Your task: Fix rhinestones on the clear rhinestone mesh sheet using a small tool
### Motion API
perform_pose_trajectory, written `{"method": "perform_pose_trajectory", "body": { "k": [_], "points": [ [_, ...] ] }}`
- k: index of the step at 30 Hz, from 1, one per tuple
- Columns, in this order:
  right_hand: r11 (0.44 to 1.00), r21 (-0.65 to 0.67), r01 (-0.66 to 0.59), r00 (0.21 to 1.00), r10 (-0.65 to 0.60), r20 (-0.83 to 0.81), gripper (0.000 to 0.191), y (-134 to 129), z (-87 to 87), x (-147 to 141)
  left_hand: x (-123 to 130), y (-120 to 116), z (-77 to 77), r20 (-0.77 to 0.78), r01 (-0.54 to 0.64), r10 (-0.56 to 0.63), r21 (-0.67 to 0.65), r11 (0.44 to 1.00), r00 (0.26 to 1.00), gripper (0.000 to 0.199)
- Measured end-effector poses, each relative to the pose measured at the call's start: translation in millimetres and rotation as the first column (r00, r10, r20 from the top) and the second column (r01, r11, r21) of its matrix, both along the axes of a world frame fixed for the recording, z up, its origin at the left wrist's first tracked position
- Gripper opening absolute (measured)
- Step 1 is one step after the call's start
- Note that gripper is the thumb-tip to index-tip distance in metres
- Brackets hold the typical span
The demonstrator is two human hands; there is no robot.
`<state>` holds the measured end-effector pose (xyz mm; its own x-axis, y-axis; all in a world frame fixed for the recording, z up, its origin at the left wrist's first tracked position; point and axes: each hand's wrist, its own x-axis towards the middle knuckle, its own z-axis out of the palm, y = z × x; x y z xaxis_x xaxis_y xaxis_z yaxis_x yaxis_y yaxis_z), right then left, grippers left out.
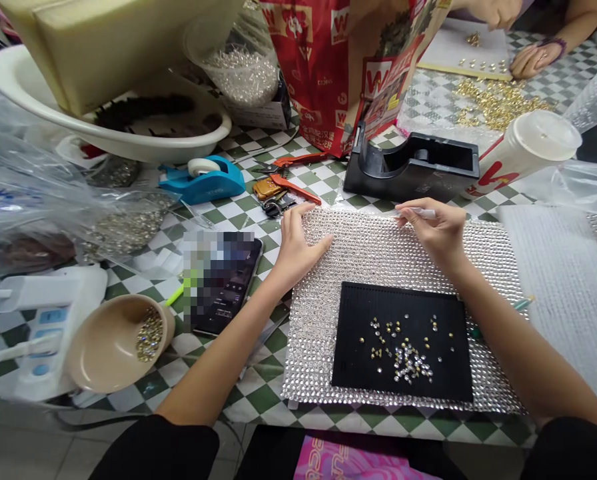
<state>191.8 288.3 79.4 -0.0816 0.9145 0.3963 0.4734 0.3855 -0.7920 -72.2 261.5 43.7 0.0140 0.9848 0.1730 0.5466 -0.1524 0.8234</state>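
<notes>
A sheet covered in rows of silvery rhinestones (313,333) lies on the table before me. My left hand (298,243) rests at its upper left corner, thumb and fingers spread, holding nothing. Near the sheet's far edge, my right hand (438,230) pinches a slim whitish pen-like stick (425,213), its tip pointing left; the tip itself is too small to make out. Between my forearms a black tray (363,370) sits on the sheet, with loose rhinestones (411,363) scattered over it, some clear and some gold-backed.
Left of the sheet are a phone (233,287), a beige cup (98,347) with rhinestones and a power strip (58,333). Beyond stand a blue tape dispenser (208,180), orange-handled pliers (293,187), a black tape dispenser (413,167) and a paper cup (533,147). Another person's hands (533,60) work at far right.
</notes>
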Motion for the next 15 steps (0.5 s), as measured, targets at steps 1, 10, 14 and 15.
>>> {"method": "perform_pose_trajectory", "body": {
  "k": [1,10,14,15],
  "points": [
    [1.000,0.000,0.005,1.000,-0.005,0.004,0.019,0.0,0.3,-0.4,0.0,0.1,-0.3,0.001,0.000,0.000,0.000,1.000,1.000,0.054],
    [1.000,0.017,0.007,1.000,-0.007,0.029,0.016,-0.1,1.6,-0.5,0.1,0.2,-0.5,0.000,-0.002,0.002,0.006,1.000,1.000,0.054],
    [0.999,0.035,0.026,1.000,-0.026,-0.013,0.011,-0.2,1.6,0.2,0.0,0.4,0.3,-0.002,0.003,-0.003,-0.006,1.000,1.000,0.055],
    [0.999,0.036,0.033,0.999,-0.033,-0.019,0.010,-0.2,1.7,-0.4,0.0,0.3,0.5,-0.001,0.003,-0.003,-0.008,1.000,1.000,0.055]
  ]
}}
